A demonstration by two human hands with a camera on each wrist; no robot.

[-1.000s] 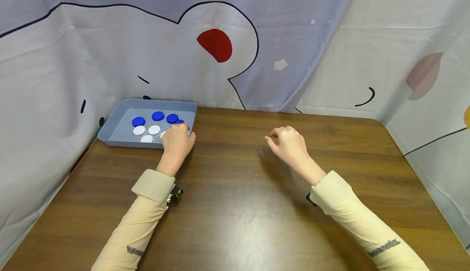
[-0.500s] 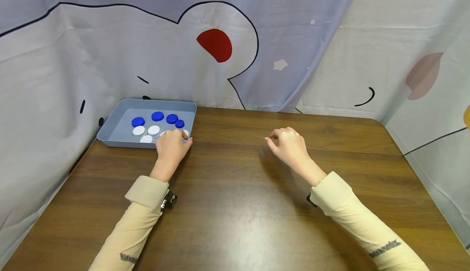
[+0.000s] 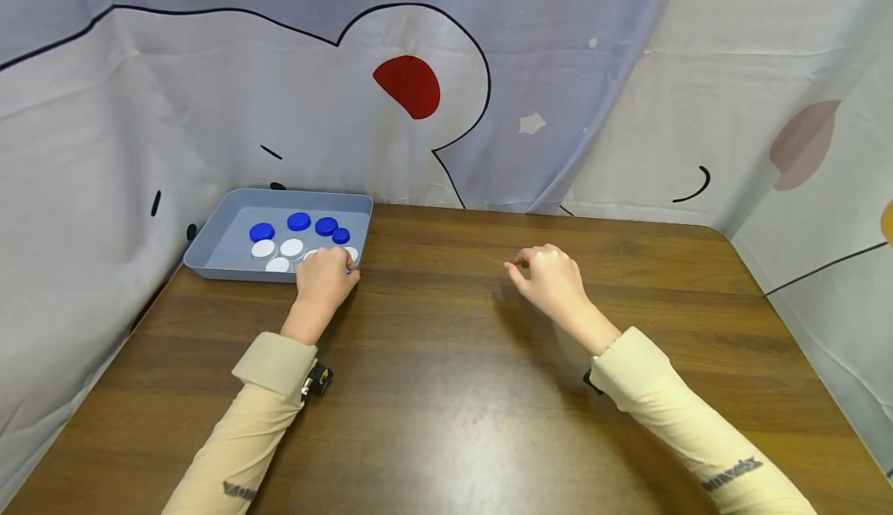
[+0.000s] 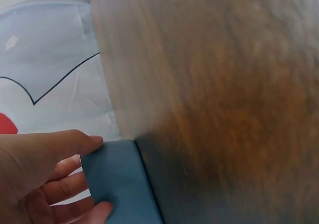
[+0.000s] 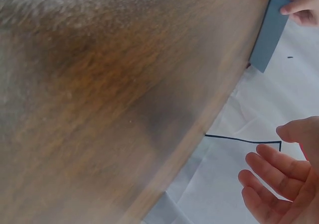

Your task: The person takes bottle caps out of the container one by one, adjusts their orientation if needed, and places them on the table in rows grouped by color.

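A shallow blue-grey tray (image 3: 237, 273) sits at the back left of the table, holding several round blue caps (image 3: 298, 222) and several white caps (image 3: 291, 248). At the tray's near right corner, my left hand (image 3: 324, 278) grips the wall. In the left wrist view, its fingers (image 4: 67, 186) reach behind the tray wall (image 4: 117, 179), with fingertips on the near face. This hand partly covers some white caps. My right hand (image 3: 551, 274) hovers over the table well to the right of the tray; its fingers (image 5: 279, 169) are loosely bent around nothing.
The brown wooden table (image 3: 446, 391) fills the foreground. A printed curtain (image 3: 530, 73) hangs right behind its far edge, close to the tray, and folds down along both sides. Each wrist wears a small dark device (image 3: 319, 379).
My left hand has drawn back and left from above the tray's right side to its near wall, uncovering a small blue cap and a white one. The right hand has stayed put.
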